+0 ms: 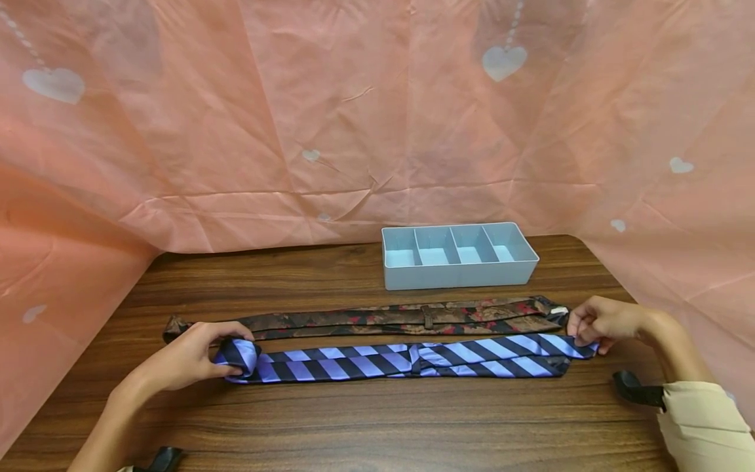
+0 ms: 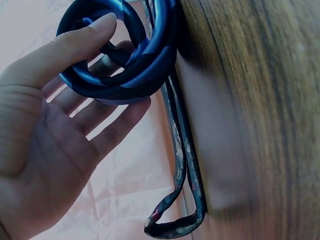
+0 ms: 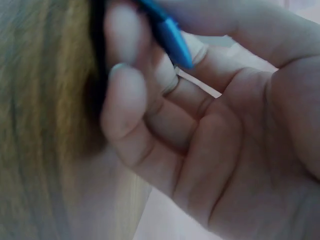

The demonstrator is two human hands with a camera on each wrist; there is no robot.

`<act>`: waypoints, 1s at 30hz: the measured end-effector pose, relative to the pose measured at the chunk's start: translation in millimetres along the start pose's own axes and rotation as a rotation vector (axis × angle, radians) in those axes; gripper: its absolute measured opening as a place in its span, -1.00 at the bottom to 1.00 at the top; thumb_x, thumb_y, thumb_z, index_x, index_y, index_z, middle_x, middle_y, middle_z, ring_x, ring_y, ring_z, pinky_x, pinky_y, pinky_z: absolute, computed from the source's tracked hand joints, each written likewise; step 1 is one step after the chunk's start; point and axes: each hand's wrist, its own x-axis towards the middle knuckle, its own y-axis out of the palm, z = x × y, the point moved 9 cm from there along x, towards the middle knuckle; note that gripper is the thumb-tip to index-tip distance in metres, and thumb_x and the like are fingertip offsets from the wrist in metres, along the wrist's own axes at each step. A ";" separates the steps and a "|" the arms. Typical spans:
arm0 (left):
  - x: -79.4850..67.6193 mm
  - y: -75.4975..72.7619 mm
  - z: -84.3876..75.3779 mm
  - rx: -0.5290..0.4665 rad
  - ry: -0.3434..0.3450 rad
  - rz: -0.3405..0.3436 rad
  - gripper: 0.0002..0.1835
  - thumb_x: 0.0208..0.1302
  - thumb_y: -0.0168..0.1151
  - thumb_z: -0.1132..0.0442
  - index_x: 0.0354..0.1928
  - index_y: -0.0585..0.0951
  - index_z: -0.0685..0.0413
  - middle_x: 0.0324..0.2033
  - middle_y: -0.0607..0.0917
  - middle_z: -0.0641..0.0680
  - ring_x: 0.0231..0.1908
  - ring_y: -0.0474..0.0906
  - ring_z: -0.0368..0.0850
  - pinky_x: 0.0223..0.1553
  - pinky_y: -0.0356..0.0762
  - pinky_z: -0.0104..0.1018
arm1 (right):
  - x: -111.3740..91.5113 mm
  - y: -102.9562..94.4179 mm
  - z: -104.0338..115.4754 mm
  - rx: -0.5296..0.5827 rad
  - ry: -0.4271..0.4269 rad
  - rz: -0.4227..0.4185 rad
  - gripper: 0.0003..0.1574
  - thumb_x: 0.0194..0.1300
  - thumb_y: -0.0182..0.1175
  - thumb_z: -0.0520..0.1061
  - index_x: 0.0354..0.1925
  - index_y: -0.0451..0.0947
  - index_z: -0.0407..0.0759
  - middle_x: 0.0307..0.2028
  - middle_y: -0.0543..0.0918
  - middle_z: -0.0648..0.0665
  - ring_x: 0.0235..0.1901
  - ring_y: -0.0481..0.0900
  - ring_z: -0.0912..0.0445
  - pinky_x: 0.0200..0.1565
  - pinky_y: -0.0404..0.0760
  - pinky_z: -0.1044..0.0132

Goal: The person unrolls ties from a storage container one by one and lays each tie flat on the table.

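A blue and black striped necktie (image 1: 354, 364) lies lengthwise across the table, its left end rolled into a coil (image 2: 150, 65). My left hand (image 1: 189, 357) grips that coil between thumb and fingers. At the opposite end, my right hand (image 1: 616, 321) pinches the tie's pointed tip (image 3: 172, 42). Just behind the striped tie lies a second necktie (image 1: 354, 318), brown with a dark and red floral pattern, stretched out nearly parallel. Its folded left end shows below the coil in the left wrist view.
A pale blue box (image 1: 457, 275) with several compartments in a row stands behind the ties, right of centre. The wooden table (image 1: 377, 419) is bordered at the back and sides by a pink cloth (image 1: 354, 131) with white hearts.
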 end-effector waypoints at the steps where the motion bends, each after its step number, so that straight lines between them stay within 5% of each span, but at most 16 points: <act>1: -0.1 -0.2 0.3 0.000 -0.002 0.001 -0.55 0.11 0.61 0.17 0.05 0.67 0.00 -0.06 0.74 -0.03 -0.12 0.58 -0.34 -0.13 0.60 -0.33 | 0.1 0.0 0.0 -0.003 -0.016 0.004 -0.83 0.20 0.15 -0.42 -0.25 0.49 -0.59 -0.52 0.47 0.14 -0.48 0.48 0.29 -0.46 0.60 0.36; 12: -4.4 -4.7 2.0 0.000 0.038 -0.039 -0.53 0.09 0.62 0.25 0.06 0.66 0.05 -0.08 0.75 0.00 -0.11 0.61 -0.37 -0.10 0.64 -0.35 | -0.5 -0.2 -1.0 -0.013 -0.090 0.002 -0.84 0.28 0.18 -0.41 -0.24 0.50 -0.59 -0.49 0.53 0.17 -0.50 0.48 0.31 -0.48 0.59 0.36; 21: -9.8 -13.2 5.7 0.049 0.060 -0.092 -0.52 -0.01 0.66 0.32 0.00 0.70 0.02 -0.15 0.77 -0.04 -0.14 0.59 -0.41 -0.16 0.64 -0.40 | -1.7 -1.1 -0.2 -0.022 -0.063 -0.011 -0.87 0.27 0.21 -0.37 -0.26 0.54 -0.50 -0.52 0.55 0.16 -0.50 0.50 0.29 -0.46 0.58 0.33; 30: -18.1 -20.6 16.5 0.087 0.027 -0.100 -0.50 -0.05 0.67 0.30 0.00 0.70 0.05 -0.16 0.77 -0.05 -0.17 0.60 -0.42 -0.21 0.66 -0.29 | -1.7 -0.1 -0.8 -0.029 -0.077 -0.015 -0.85 0.28 0.17 -0.41 -0.25 0.51 -0.58 -0.52 0.52 0.18 -0.51 0.46 0.31 -0.49 0.55 0.35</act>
